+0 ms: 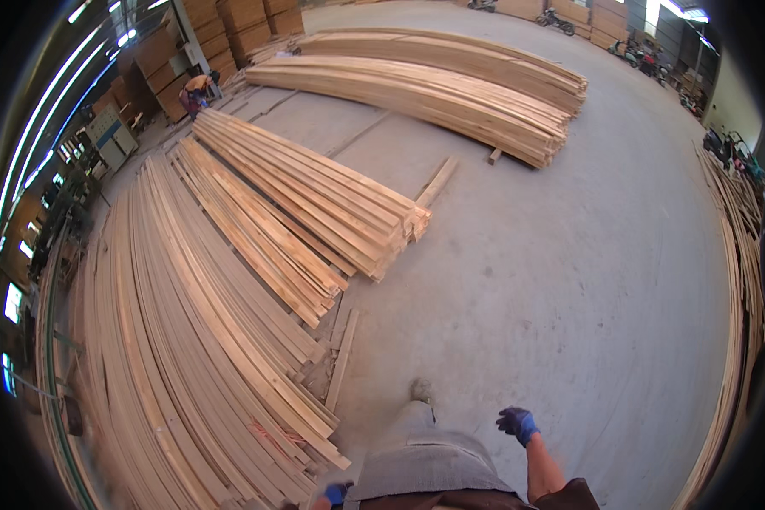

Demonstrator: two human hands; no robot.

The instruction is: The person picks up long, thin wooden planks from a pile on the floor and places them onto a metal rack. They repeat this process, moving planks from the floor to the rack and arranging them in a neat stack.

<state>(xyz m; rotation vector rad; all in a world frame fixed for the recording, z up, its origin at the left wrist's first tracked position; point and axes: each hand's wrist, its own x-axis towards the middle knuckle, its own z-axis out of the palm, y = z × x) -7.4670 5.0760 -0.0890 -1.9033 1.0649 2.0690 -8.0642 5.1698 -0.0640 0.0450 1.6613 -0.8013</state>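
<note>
Head view: your right hand (518, 423), in a blue and dark glove, is at lower right of centre, over open floor (552, 297). Fingers part-spread, slightly curled, holding nothing, touching nothing. Your left hand (338, 491), also blue-gloved, is at the bottom edge, left of centre, partly cut off. Can't tell how far its fingers are open or whether they hold anything. Nearest to it: the wide spread of boards (187, 340), which fills the lower left.

That spread's near ends are ragged, stepping out unevenly toward your legs (421, 450). A loose timber strip (342, 361) lies on the floor just beyond those ends, on your side. Next over, toward mid-frame: a narrow row of boards (255, 229), then a taller, squarer stack (314, 191), its end face at frame centre. A bearer (438, 181) sticks out past that stack's end onto the floor.

Upper centre: a long stack (416, 102), ends facing right. Upper left: a person (197, 92) bent over at the far end of the squarer stack.

Open room: wide bare floor from centre to right, bounded at the right rim by long strips (737, 255). Your left side is tight against board ends.
</note>
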